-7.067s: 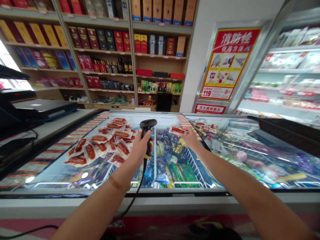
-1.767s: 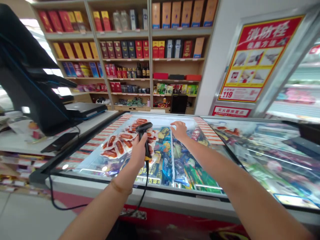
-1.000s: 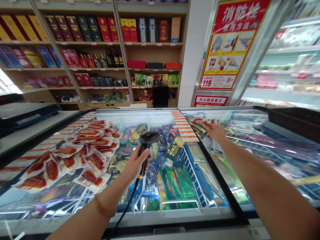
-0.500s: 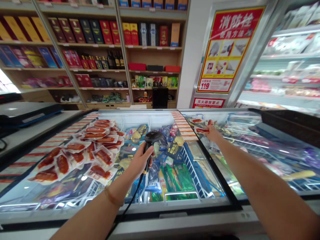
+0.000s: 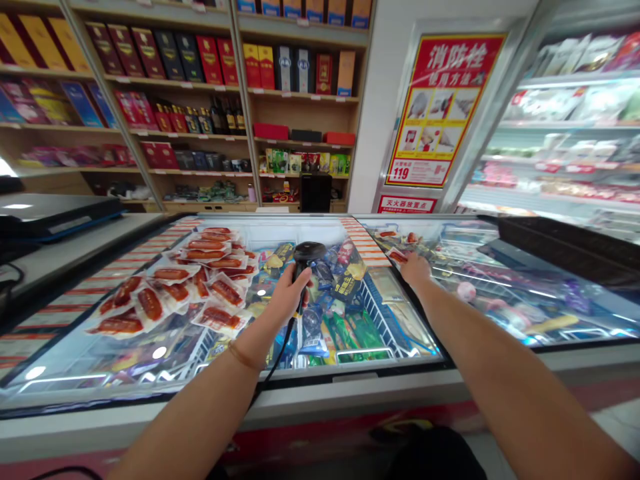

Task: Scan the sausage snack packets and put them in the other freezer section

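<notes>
My left hand (image 5: 294, 293) is wrapped around the handle of a black handheld barcode scanner (image 5: 309, 251), whose cord runs down toward me. It is over the glass top of the chest freezer. Farther right, my right hand (image 5: 416, 269) has its fingers closed at the edge of a vacuum-packed sausage (image 5: 398, 256); the fingertips are partly hidden. Just beyond it lie another sausage pack (image 5: 387, 234) and a third small one (image 5: 412, 238). A pile of sausage packs (image 5: 173, 291) in clear wrapping is spread on the glass to the left of the scanner.
Under the glass are frozen goods in wire baskets (image 5: 376, 308). A dark long box (image 5: 565, 250) rests on the freezer at right, and a flat black device (image 5: 55, 217) stands on the left counter. Shelves of boxed goods (image 5: 300, 97) line the back wall.
My right hand has moved slightly nearer to me, from the small far pack to the nearer sausage pack. My left hand still holds the scanner. The view has shifted a little.
</notes>
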The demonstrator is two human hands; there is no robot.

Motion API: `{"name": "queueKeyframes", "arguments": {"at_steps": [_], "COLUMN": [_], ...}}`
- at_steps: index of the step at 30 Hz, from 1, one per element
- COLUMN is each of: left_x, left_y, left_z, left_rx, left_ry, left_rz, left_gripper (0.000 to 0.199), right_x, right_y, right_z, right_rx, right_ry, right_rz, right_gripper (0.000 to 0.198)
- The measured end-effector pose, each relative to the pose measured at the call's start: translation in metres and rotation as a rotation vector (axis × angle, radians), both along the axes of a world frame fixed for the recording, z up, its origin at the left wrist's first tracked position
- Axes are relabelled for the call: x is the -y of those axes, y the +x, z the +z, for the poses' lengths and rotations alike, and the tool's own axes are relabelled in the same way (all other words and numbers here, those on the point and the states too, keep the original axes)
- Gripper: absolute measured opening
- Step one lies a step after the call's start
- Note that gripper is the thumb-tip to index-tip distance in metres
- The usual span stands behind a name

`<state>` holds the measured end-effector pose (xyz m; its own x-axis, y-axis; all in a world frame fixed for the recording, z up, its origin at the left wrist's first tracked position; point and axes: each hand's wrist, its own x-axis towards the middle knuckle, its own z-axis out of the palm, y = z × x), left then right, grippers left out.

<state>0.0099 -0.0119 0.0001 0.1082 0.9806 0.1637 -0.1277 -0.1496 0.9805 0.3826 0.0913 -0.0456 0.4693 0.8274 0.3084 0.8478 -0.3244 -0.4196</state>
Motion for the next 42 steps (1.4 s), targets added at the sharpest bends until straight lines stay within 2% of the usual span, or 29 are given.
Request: {"name": "queueKeyframes", "arguments": {"at_steps": [3,5,9,11,15,18,25,34,42], "left_x": [0.0,0.0,0.002,0.002,0.0,0.0,0.009,0.008,0.008], "left_y": [-0.001,0.0,0.002,0.002,0.001,0.002,0.004,0.004,0.003], "left_z": [0.001,0.002,0.001,-0.001,-0.006,-0.007,-0.002,-0.005,-0.006], "left_rx": [0.019,0.028,0.012,-0.006,-0.034,-0.043,-0.083,-0.11,-0.107], "left_ry": [0.016,0.01,0.003,0.002,0.004,0.005,0.022,0.012,0.006], "left_rz": [0.007,0.01,-0.014,-0.029,-0.052,-0.08,-0.164,-0.177,-0.177], "left_gripper": [0.054,0.055,0.054,0.053,0.051,0.052,0.053,0.052,0.051], "right_x": [0.012,0.015,0.008,0.003,0.004,0.009,0.014,0.023,0.022], "right_y": [-0.014,-0.027,-0.069,-0.091,-0.113,-0.113,-0.118,-0.125,-0.127], "right_z": [0.005,0.01,0.009,0.004,-0.003,-0.003,-0.001,0.008,0.005], "right_rx": [-0.118,-0.197,-0.357,-0.449,-0.445,-0.419,-0.486,-0.491,-0.516], "right_ry": [0.019,0.135,0.418,0.485,0.531,0.574,0.634,0.654,0.698], "right_rz": [-0.155,-0.17,0.037,0.165,0.464,0.562,0.596,0.647,0.657], "right_gripper": [0.04,0.041,0.046,0.046,0.042,0.042,0.042,0.04,0.038]}}
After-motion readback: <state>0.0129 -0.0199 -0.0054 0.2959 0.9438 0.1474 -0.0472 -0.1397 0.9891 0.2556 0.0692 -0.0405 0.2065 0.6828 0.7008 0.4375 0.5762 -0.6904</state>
